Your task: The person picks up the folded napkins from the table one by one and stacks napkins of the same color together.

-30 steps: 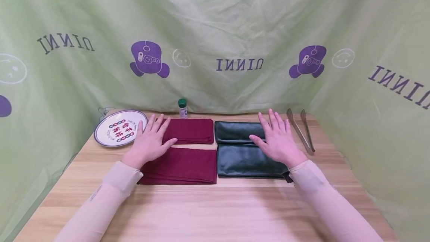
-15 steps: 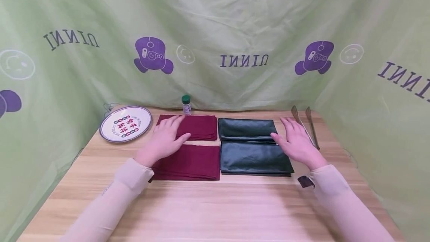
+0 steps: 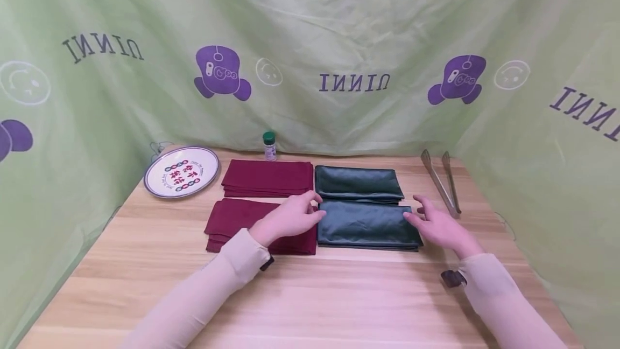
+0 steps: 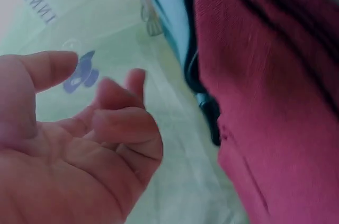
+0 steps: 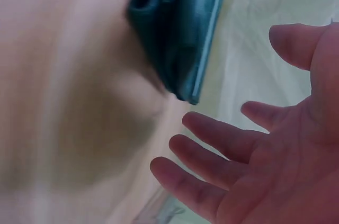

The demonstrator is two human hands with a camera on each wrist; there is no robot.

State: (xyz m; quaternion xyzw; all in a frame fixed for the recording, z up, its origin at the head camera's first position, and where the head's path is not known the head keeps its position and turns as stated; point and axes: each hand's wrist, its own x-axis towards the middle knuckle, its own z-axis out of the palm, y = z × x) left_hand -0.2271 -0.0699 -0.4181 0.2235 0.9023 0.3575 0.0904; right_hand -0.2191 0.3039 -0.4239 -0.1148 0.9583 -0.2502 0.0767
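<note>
Four-part layout of folded cloths: a near burgundy cloth (image 3: 232, 214), a far burgundy cloth (image 3: 268, 176), a near dark green satin cloth (image 3: 365, 225) and a far green one (image 3: 356, 182). My left hand (image 3: 290, 218) reaches over the near burgundy cloth, its fingertips at the left edge of the near green cloth. In the left wrist view its fingers (image 4: 130, 126) bend loosely and hold nothing. At that green cloth's right edge is my right hand (image 3: 443, 226), thumb overlapping the edge in the head view. The right wrist view shows its fingers (image 5: 212, 139) spread, apart from the green cloth (image 5: 183, 38).
A white plate (image 3: 160, 179) with red lettering lies at the back left. Behind the burgundy cloths stands a small bottle with a green cap (image 3: 269, 147). Metal tongs (image 3: 438, 182) lie at the back right. A pale green curtain (image 3: 310, 112) borders the wooden table (image 3: 310, 306).
My left hand has moved right, from over the burgundy cloths to the near green cloth's left edge. My right hand has come right and nearer, to that cloth's right edge.
</note>
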